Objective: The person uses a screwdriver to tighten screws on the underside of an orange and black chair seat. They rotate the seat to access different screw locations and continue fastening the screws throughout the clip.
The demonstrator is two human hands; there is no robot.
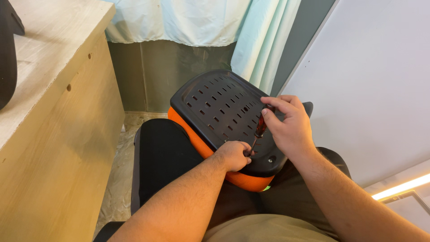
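A black perforated plastic chair part (215, 105) with an orange mesh edge (197, 141) lies tilted across my lap. My right hand (289, 127) grips the dark red handle of a screwdriver (260, 127), held upright with its shaft pointing down at the panel's near edge. My left hand (233, 154) rests closed on the panel, fingers pinched at the screwdriver's tip. A screw head (270, 159) shows in the panel just right of that hand.
A light wooden cabinet (58, 130) stands close at the left with a dark object (8, 54) on top. Pale green curtains (201, 22) hang behind. A white panel (376, 89) rises at the right. Tiled floor (118, 175) shows beside my knee.
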